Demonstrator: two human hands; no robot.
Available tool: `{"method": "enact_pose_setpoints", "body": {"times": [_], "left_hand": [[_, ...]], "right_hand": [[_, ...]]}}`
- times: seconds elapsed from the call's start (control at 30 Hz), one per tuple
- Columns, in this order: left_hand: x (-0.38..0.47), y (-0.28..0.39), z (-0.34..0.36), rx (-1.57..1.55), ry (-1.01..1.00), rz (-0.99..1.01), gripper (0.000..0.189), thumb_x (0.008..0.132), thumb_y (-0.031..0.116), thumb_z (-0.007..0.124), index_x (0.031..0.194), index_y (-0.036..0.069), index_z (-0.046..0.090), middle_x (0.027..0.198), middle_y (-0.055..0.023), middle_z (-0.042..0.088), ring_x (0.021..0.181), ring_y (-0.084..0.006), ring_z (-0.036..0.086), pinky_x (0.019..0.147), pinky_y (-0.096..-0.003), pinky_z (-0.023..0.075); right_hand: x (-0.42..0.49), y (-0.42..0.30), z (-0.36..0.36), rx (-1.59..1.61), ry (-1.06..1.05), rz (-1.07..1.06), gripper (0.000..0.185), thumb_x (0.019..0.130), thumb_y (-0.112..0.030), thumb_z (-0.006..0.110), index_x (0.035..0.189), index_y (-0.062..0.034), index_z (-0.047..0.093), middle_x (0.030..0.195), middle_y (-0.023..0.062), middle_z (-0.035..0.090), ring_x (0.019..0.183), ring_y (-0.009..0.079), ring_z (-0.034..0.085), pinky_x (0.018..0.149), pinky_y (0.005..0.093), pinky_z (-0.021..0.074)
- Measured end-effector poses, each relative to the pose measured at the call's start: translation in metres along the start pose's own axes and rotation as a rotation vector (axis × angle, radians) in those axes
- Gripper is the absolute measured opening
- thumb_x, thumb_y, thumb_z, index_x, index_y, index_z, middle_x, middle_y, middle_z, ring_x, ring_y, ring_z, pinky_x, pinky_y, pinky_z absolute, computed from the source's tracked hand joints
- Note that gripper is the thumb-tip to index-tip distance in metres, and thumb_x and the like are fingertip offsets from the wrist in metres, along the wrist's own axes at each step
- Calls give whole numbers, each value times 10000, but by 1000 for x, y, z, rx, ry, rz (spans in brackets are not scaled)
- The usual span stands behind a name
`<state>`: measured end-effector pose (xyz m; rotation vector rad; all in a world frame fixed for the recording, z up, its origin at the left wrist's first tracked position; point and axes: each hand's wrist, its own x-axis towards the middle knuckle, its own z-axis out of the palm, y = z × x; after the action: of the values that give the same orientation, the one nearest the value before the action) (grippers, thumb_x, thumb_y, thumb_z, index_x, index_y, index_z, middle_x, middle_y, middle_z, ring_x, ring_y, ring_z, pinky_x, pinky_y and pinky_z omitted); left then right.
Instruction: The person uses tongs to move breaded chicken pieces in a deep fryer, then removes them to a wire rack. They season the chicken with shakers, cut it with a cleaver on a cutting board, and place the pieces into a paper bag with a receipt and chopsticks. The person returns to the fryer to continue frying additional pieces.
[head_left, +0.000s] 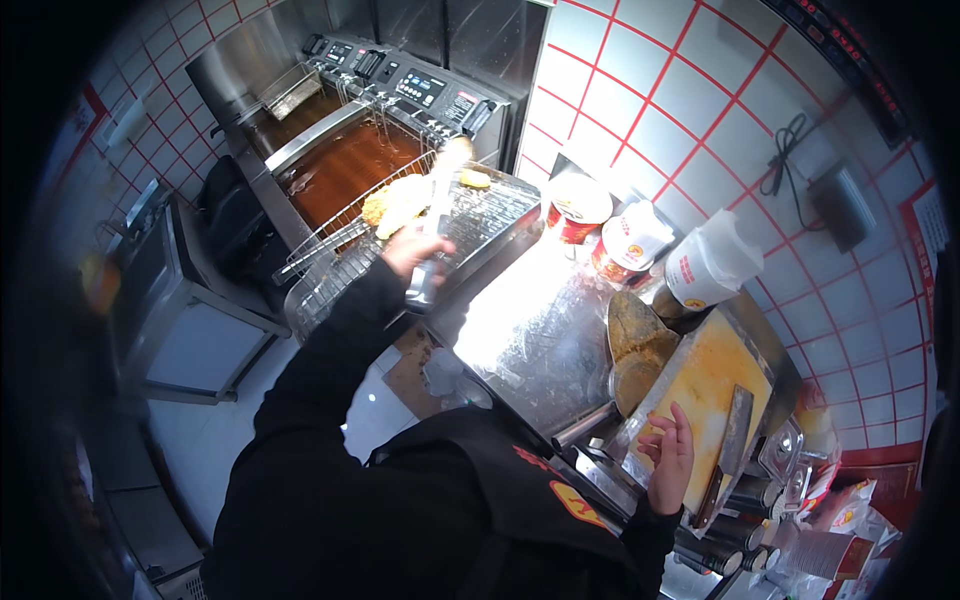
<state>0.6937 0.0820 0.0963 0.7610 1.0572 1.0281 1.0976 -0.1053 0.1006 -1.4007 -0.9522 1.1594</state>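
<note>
My left hand (416, 251) is closed around the handle of metal tongs (442, 199), blurred and brightly lit, above a wire draining rack (506, 206). Golden fried food (394, 204) lies at the rack's left side, close to the tongs, and a smaller fried piece (475, 178) rests near its far edge. Whether the tongs touch the food I cannot tell. My right hand (671, 461) holds nothing, its fingers apart over the near edge of a yellowed cutting board (709, 367). A cleaver (731, 450) with a wooden handle lies on that board, just right of the hand.
A deep fryer with brown oil (352, 172) stands behind the rack. Along the tiled wall are printed paper buckets (574, 210) and a stack of white paper bags (709, 262). A stained metal scoop (637, 345) lies left of the board. Shakers (735, 532) stand at lower right.
</note>
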Motion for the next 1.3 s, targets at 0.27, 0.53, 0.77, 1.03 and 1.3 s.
{"method": "enact_pose_setpoints", "body": {"times": [0.27,0.53,0.77,1.03,1.3], "left_hand": [[-2,-17,-168,1273,723,-77,396,686,97,587,1048,59,431,985,-169,560,921,-316,568,782,-421,454],[13,22,-154,1705,615,-326,380,723,126,578,1066,93,417,1023,-163,558,978,-315,552,815,-402,443],[22,40,-143,1818,524,-413,357,723,130,576,1049,85,438,1015,-159,580,978,-307,557,813,-400,446],[77,32,-137,1849,331,-246,350,661,169,644,973,39,554,974,-184,596,920,-289,584,787,-369,477],[54,67,-151,1930,579,-37,215,705,153,603,887,50,552,876,-167,613,866,-313,591,756,-387,476]], "right_hand": [[16,2,27,-4,63,-7,330,908,-192,438,1194,-28,436,913,36,557,679,75,524,627,201,434],[22,-3,45,-16,91,12,299,903,-178,448,1163,-32,469,876,29,567,670,70,526,623,195,433],[19,1,53,-14,129,14,289,900,-165,453,1150,-22,477,874,36,568,672,69,528,626,192,437],[18,9,64,-28,126,37,299,895,-151,453,1151,2,475,851,32,562,677,77,513,637,206,426],[19,14,63,-64,143,20,285,902,-156,434,1155,-33,482,865,20,560,664,72,522,598,192,432]]}}
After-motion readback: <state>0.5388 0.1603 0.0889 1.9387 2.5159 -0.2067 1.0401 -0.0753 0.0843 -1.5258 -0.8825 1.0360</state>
